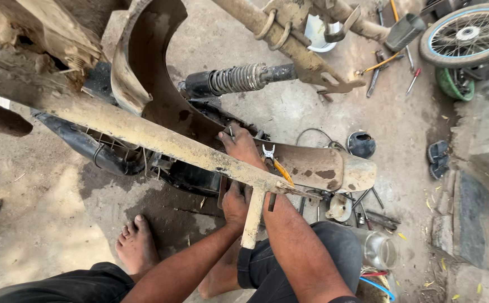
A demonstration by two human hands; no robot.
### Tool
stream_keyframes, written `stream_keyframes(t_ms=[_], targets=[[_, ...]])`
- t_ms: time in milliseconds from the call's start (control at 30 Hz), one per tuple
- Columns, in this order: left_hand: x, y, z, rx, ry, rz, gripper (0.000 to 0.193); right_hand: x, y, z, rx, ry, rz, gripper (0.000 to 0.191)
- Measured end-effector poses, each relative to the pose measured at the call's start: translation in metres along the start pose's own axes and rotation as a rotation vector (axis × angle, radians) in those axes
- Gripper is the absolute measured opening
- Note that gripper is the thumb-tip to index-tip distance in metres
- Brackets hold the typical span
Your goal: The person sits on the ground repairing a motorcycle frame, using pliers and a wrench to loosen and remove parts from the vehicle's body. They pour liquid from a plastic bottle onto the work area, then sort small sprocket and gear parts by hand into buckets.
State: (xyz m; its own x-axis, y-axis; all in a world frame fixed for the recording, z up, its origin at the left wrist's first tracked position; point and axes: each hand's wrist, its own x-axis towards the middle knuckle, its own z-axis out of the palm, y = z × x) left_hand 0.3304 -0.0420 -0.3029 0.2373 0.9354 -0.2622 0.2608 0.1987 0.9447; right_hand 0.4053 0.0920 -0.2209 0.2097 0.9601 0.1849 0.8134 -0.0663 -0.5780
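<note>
- The right hand [243, 147] rests on the dirty rear mudguard [311, 165] of a stripped motorbike. Its fingers are curled and pinch a small metal tool near the top of the hand.
- A small wrench [268, 151] and a tool with a yellow handle [282, 172] lie on the mudguard, just beside that hand.
- The left hand [235, 203] is under a muddy frame bar [154, 137]. The bar hides its fingers, so I cannot tell if they are spread or closed.
- A short peg [254, 217] hangs down from the bar, just beside the left hand.
- A black shock spring [236, 79] sits above the mudguard.
- A bare foot [136, 245] stands on the concrete floor [42, 219].
- A glass jar [380, 249] lies near the person's knee.
- A bike wheel [469, 33] lies far off in the top right corner.
</note>
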Motion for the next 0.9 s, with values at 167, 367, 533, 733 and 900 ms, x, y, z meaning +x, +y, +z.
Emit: stream_keyframes(t_ms=[167, 367, 533, 733, 900], targets=[[0.001, 0.006, -0.023, 0.055, -0.055, 0.059, 0.029, 0.000, -0.011, -0.009, 0.157, -0.191, 0.333, 0.037], [0.007, 0.040, -0.061, 0.418, -0.281, 0.071, 0.028, 0.004, -0.023, -0.016, -0.097, -0.094, 0.007, 0.029], [0.003, 0.074, -0.110, 0.402, -0.398, 0.054, 0.039, -0.002, -0.041, -0.021, -0.249, -0.181, 0.028, 0.025], [0.012, 0.094, -0.164, 0.319, -0.272, -0.168, 0.040, -0.008, -0.065, -0.036, -0.202, -0.432, 0.489, 0.048], [0.028, 0.075, -0.181, 0.241, -0.198, -0.207, 0.045, -0.011, -0.064, -0.039, -0.007, -0.460, 0.456, 0.055]])
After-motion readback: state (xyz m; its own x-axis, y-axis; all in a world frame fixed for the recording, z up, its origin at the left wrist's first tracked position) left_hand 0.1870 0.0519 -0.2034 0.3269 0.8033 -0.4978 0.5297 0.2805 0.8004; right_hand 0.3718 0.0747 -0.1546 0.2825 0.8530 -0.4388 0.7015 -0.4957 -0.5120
